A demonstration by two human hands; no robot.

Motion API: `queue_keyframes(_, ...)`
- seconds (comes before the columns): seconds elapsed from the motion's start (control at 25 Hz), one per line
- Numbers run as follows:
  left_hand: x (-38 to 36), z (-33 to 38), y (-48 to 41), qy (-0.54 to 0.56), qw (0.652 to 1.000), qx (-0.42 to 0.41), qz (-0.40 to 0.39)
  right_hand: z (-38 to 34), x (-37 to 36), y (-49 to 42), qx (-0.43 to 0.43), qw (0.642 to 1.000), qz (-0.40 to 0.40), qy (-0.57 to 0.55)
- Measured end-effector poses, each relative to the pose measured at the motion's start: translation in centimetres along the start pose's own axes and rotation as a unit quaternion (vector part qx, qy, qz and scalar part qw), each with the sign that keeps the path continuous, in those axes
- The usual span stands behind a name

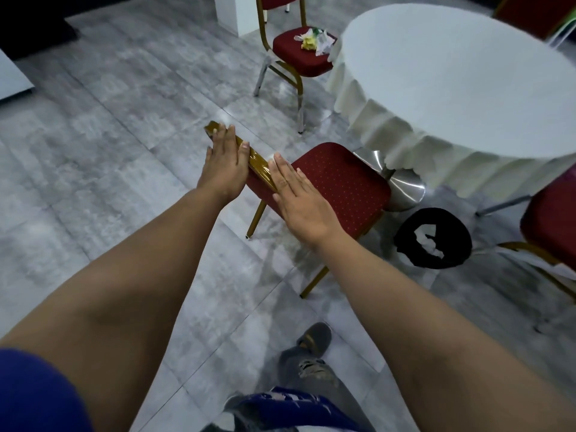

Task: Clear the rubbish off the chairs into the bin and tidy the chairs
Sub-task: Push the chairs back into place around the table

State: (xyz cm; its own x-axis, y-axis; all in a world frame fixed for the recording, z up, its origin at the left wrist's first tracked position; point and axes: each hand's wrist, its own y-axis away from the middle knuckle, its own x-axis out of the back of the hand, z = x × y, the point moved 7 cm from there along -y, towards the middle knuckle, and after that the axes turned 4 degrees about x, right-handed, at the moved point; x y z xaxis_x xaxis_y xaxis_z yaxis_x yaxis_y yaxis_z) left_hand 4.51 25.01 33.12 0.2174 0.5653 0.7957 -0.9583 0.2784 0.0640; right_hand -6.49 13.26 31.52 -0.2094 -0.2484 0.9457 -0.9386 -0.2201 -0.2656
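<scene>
- Since only the head view is available, all notes come from it.
- Left hand (pixel 225 157) lies on the gold top rail of the near chair (pixel 336 179); palm flat along the rail, thumb hooked over its edge, fingers extended. A loose hold, not a clench.
- Right hand (pixel 296 198) is flat and released, fingers straight, over the junction of the backrest and the seat; whether it touches the chair, cannot tell.
- Judgement: two hands on the backrest suit pushing or steering the chair toward the table (pixel 461 73), which it faces with its seat near the tablecloth.
- Near chair's seat shows no rubbish.
- Bin (pixel 433 238), black-lined with white scraps inside, stands on the floor just beside that chair, between it and another red chair (pixel 551 222) at the right edge. Judgement: kept close for short carries.
- Rubbish (pixel 314 40), crumpled yellow and white, lies on the far chair (pixel 299 54) next to the table; judged not yet cleared.
</scene>
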Motion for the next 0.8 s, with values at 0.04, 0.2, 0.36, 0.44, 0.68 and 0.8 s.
queue_keyframes(0.04,-0.4,0.8,-1.0,-0.003,1.000,-0.001,-0.003,1.2,0.1,-0.4,-0.003,1.000,-0.001,-0.001)
queue_keyframes(0.2,-2.1,3.9,-4.6,-0.003,1.000,-0.002,-0.003,5.8,0.9,-1.9,-0.010,1.000,-0.002,-0.007)
queue_keyframes(0.36,-4.0,6.8,-7.7,-0.006,1.000,-0.004,-0.008,10.3,1.4,-2.6,-0.011,1.000,-0.011,-0.002)
queue_keyframes(0.44,-4.9,8.2,-9.1,-0.006,1.000,-0.009,-0.009,12.3,1.8,-3.0,-0.015,1.000,-0.007,0.004)
queue_keyframes(0.68,-6.8,11.5,-12.9,0.002,0.999,-0.023,-0.025,16.9,2.5,-4.1,-0.034,0.998,0.019,0.040)
queue_keyframes(0.8,-7.5,12.5,-15.2,0.001,0.999,-0.029,-0.036,18.8,2.4,-5.4,-0.055,0.997,0.003,0.060)
